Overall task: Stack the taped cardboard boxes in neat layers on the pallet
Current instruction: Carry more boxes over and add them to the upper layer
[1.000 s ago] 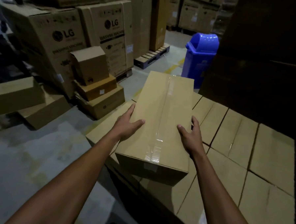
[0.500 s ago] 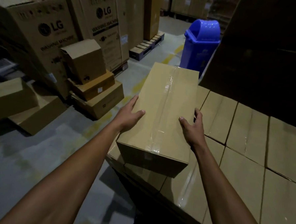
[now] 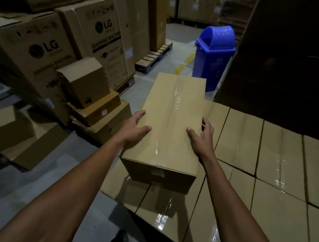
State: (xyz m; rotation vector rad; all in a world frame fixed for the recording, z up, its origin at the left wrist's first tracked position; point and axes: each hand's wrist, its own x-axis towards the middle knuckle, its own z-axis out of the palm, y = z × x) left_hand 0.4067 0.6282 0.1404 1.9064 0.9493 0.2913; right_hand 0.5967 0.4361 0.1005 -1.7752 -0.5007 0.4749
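A long taped cardboard box (image 3: 170, 121) lies lengthwise on top of the flat layer of taped boxes (image 3: 245, 162), at that layer's left edge. My left hand (image 3: 134, 129) holds its left side, thumb on the top face and fingers down the side. My right hand (image 3: 200, 137) holds its right side the same way, thumb on top and fingers curled over the edge. The pallet under the stack is hidden.
A blue swing-top bin (image 3: 213, 57) stands just beyond the box. Large LG cartons (image 3: 47, 50) and a pile of smaller boxes (image 3: 93, 106) line the left. An empty pallet (image 3: 152, 58) lies on the grey floor (image 3: 31, 188). A dark tall stack (image 3: 287, 62) rises at right.
The box has moved forward and right with both hands, and now sits further along the stack's left edge. My view has shifted closer over the layer.
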